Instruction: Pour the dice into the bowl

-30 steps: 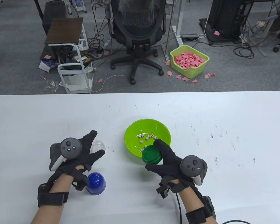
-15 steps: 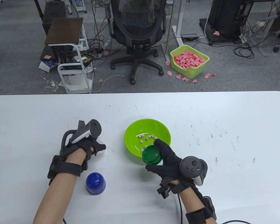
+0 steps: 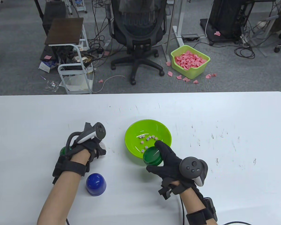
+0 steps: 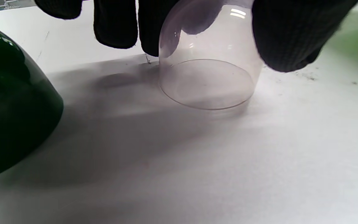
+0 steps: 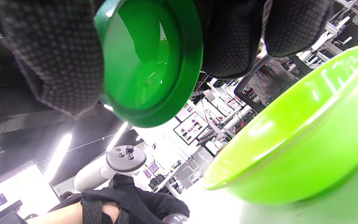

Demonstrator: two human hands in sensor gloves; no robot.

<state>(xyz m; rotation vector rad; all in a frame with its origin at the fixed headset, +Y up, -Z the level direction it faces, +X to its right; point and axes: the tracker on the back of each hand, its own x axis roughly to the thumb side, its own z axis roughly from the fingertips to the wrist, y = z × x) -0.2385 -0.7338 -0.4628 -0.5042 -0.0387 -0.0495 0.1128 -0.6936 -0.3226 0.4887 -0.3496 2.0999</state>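
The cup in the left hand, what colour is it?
The cup is clear, colourless plastic, best seen in the left wrist view.

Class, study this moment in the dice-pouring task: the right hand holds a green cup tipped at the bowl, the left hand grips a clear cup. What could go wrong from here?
1. The green cup, held by the right hand, sits at the bowl's near rim; any dice left could drop outside.
2. The left hand grips the clear cup beside a dark green cup; lifting might knock it.
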